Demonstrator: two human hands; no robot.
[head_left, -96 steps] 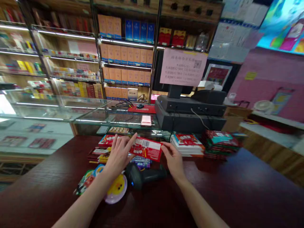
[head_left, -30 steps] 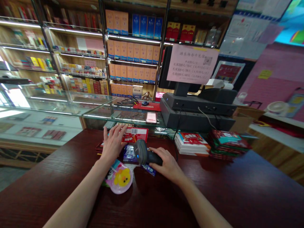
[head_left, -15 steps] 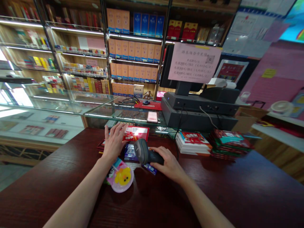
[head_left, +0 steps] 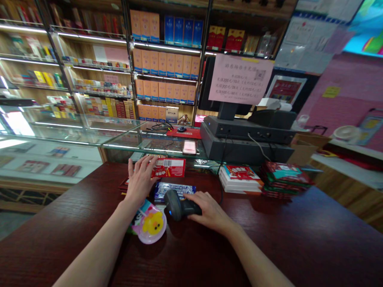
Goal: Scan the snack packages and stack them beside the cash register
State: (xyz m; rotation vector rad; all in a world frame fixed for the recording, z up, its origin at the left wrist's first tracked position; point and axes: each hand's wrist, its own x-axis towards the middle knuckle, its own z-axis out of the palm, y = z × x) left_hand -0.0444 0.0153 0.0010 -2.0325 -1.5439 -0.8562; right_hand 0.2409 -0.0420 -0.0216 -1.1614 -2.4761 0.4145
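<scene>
My right hand [head_left: 207,211] is wrapped round the grip of a dark barcode scanner [head_left: 175,205], its head pointing left and a small blue light showing on it. Just behind the scanner lie blue-and-white snack packs [head_left: 176,189]. My left hand [head_left: 140,179] is open, fingers stretched out at the left end of a red and white box [head_left: 172,167] with a barcode; whether it touches the box I cannot tell. Near my left wrist is a pink package with a yellow duck [head_left: 152,223], partly covered by my forearm.
White-sided boxes with red tops [head_left: 240,178] are stacked to the right, beside a pile of red and green packets [head_left: 285,179]. Behind stand a monitor with a pink notice [head_left: 239,79], a glass counter [head_left: 119,137] and stocked shelves. A cable hangs behind my right hand.
The scanner in my right hand has come down and nearer to me, uncovering more of the blue snack packs. Its blue light now shows. My left hand has barely moved.
</scene>
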